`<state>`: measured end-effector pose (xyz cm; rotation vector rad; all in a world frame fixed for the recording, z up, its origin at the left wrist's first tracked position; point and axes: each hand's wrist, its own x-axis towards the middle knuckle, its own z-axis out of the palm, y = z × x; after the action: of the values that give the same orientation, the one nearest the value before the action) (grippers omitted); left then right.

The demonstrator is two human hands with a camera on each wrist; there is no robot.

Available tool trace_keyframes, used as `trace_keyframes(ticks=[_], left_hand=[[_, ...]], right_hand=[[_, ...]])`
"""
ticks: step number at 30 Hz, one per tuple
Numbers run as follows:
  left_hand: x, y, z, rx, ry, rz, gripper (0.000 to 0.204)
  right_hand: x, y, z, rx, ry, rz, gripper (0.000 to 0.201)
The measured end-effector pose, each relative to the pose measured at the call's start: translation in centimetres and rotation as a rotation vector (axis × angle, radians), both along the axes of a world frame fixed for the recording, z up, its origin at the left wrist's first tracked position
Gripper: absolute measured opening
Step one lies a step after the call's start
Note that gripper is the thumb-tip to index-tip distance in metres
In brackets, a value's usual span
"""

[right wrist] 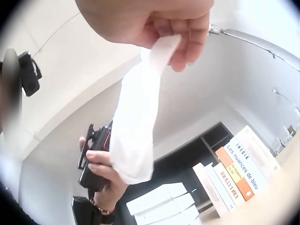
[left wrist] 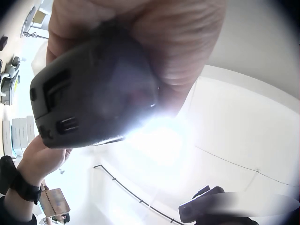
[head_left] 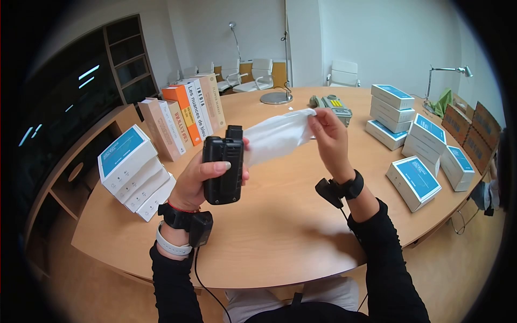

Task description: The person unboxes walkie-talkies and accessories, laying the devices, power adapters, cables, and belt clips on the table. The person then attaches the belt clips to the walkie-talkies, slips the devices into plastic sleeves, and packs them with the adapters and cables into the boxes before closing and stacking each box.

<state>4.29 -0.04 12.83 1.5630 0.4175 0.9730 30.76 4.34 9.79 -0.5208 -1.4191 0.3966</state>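
My left hand [head_left: 193, 182] grips a black handheld device [head_left: 223, 171], chunky like a two-way radio, with the thumb across its near side. In the left wrist view the device's ribbed, slotted end [left wrist: 93, 93] fills much of the picture. A thin, limp white sheet [head_left: 280, 135], bag-like and slightly see-through, stretches between the hands above the table. My right hand [head_left: 331, 142] pinches its far corner between thumb and fingers. The sheet's other end [right wrist: 133, 164] overlaps the left fingers beside the device in the right wrist view.
White-and-blue boxes [head_left: 132, 172] are stacked at left, beside upright books [head_left: 186, 116]. More boxes [head_left: 414, 180] stand at right, near cardboard pieces [head_left: 476, 132]. A grey-green device [head_left: 336, 107] and a round lamp base [head_left: 276, 98] sit toward the back of the wooden table [head_left: 280, 231].
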Motion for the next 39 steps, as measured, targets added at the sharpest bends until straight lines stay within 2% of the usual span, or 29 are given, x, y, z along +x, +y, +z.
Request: trace_keyframes(ticks=[2, 4, 7, 14, 17, 19, 23, 26, 28, 29, 31, 32, 34, 36, 39], left_hand=[[-0.3, 0.7, -0.2, 0.012, -0.068, 0.024, 0.066], [-0.5, 1.1, -0.2, 0.018, -0.063, -0.012, 0.066], [-0.4, 0.9, 0.0, -0.009, -0.059, 0.018, 0.066], [-0.1, 0.8, 0.0, -0.098, -0.213, 0.106, 0.063], [0.1, 0.7, 0.0, -0.128, -0.132, 0.102, 0.064], [0.1, 0.6, -0.1, -0.141, 0.009, 0.060, 0.065], [-0.1, 0.3, 0.0, -0.167, -0.020, -0.002, 0.066], [-0.3, 0.1, 0.2, -0.106, -0.027, -0.012, 0.066], [-0.1, -0.6, 0.8, -0.057, 0.053, 0.058, 0.063], [0.0, -0.7, 0.9, -0.055, 0.053, 0.059, 0.063], [0.2, -1.0, 1.0, -0.098, 0.153, 0.134, 0.069], [0.3, -1.0, 1.1, -0.098, 0.148, 0.137, 0.069], [0.7, -1.1, 0.9, -0.137, 0.171, 0.107, 0.068], [1.1, -1.4, 0.8, -0.134, 0.136, 0.104, 0.067], [0.8, -1.7, 1.1, -0.156, 0.188, 0.077, 0.067]], right_hand=[[0.8, 1.1, -0.3, -0.022, 0.038, 0.035, 0.011], [1.3, 1.6, -0.5, -0.248, 0.028, 0.128, 0.013], [1.0, 1.4, -0.4, -0.283, -0.011, 0.083, 0.015], [1.0, 1.5, -0.4, -0.209, 0.052, -0.021, 0.016], [0.4, 1.2, -0.5, -0.179, 0.089, 0.025, 0.017], [0.0, 0.9, -0.3, -0.174, 0.155, 0.088, 0.018], [-0.4, 0.5, -0.2, -0.124, 0.177, 0.057, 0.019], [0.2, 0.7, -0.2, -0.187, 0.122, 0.060, 0.021], [1.1, 1.7, -0.6, -0.388, -0.136, -0.192, 0.022], [0.8, 1.3, -0.4, -0.386, -0.136, -0.191, 0.022], [-0.2, -0.6, 0.7, -0.010, -0.354, -0.512, 0.046], [-0.8, -2.1, 1.5, -0.007, -0.358, -0.509, 0.046], [-2.0, -5.0, 2.5, 0.186, -0.681, -0.273, 0.079], [-3.0, -5.2, 1.8, 0.247, -0.912, -0.255, 0.090], [-3.8, -4.0, -0.2, 0.187, -0.969, -0.312, 0.087]])
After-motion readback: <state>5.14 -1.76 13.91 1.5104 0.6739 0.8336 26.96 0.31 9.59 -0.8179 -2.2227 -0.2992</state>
